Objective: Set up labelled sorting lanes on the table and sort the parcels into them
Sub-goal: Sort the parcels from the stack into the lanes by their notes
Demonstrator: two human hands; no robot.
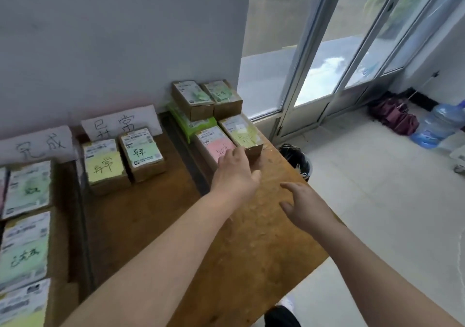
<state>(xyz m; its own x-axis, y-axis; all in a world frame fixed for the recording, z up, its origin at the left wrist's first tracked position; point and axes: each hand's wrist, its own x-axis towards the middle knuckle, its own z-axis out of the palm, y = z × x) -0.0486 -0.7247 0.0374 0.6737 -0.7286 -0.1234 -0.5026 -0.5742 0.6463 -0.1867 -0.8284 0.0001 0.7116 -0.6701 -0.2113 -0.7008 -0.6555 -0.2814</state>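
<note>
Right hand [303, 207]: nearest you, released, fingers loosely spread. It hovers over the bare bench [251, 238] by its right edge and holds nothing.
Left hand [235, 173]: ahead and left of the right one. Fingers lie stretched over the near end of the pink-label parcel [214, 143], thumb out to the right. No closed grip shows.
Neighbour: the yellow-label parcel [241, 131] sits just beside the pink one, on its right, side by side.
Long axis: both parcels run away from you toward the wall, short near ends facing your hands.
Nearer hand: left, already touching. The right is apart, down-right.
Likely next: a left-hand pick from the near end.
Destination, a guess: leftward across the dark divider strip [186, 155], where two parcels lie below the lane sign [120, 122].
Farthest: a green pack [186, 122] by the wall, brown boxes stacked on it.
</note>
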